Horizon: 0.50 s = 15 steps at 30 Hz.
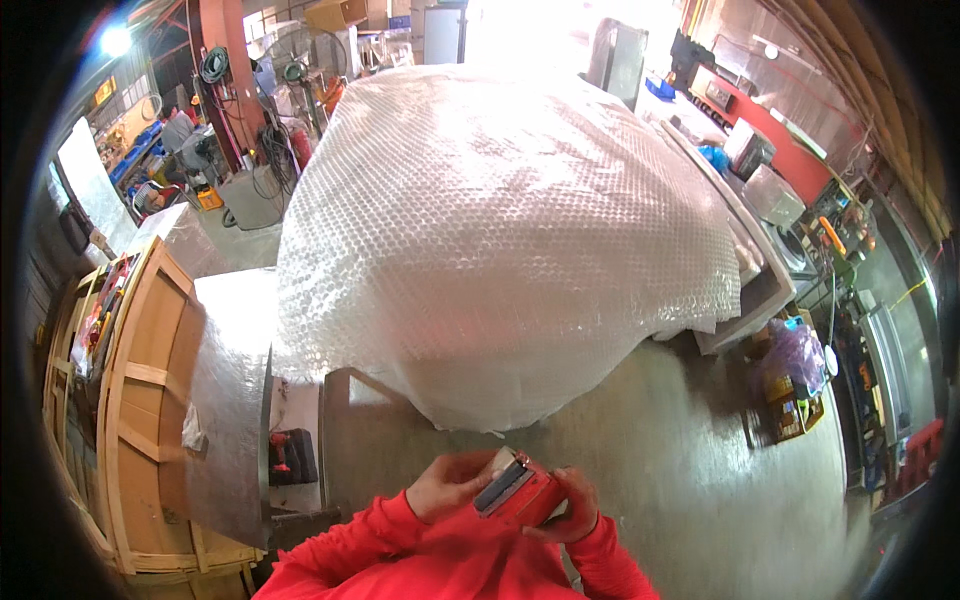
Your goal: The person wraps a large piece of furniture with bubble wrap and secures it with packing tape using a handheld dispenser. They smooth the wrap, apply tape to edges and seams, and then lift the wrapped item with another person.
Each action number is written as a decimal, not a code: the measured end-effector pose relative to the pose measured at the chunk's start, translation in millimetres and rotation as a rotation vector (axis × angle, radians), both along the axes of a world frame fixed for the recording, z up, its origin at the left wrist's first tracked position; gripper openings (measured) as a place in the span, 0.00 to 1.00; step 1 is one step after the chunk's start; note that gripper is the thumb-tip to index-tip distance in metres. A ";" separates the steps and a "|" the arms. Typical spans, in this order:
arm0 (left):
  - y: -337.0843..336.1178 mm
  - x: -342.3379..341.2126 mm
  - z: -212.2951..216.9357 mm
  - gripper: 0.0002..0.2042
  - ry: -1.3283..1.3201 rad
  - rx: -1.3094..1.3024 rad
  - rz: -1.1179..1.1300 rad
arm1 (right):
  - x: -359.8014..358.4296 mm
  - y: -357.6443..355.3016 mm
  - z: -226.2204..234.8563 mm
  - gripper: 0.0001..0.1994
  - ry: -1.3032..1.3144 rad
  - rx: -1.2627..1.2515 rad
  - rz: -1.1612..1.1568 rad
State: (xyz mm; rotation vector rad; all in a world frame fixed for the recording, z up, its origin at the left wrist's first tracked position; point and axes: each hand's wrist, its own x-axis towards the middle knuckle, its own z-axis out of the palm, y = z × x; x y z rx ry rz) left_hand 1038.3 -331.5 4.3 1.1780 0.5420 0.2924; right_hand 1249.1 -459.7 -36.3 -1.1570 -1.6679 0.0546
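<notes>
Close to my chest I hold a small boxy red and dark-grey object (537, 496) with a pale part at its upper left; its kind I cannot make out. My left hand (450, 487) grips its left end, the fingers curled against the pale part. Around its right side closes my right hand (574, 508), thumb and fingers bent on the red face. Just beyond my hands, a large sheet of clear bubble wrap (500, 230) is draped over a wide, table-high thing whose shape is hidden. The sheet's near edge hangs down toward the floor.
On the left stand a metal-topped bench (228, 400) and a wooden crate (150, 400); a dark tool case (291, 457) sits below the bench. At right, a box with a purple plastic bag (797, 357) rests on the concrete floor (680, 450). A person (180, 130) is far left.
</notes>
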 end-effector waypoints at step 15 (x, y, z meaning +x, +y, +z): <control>-3.8 1.0 19.6 0.25 -0.122 0.218 0.100 | -6.1 3.3 13.7 0.41 -0.083 -0.031 -0.076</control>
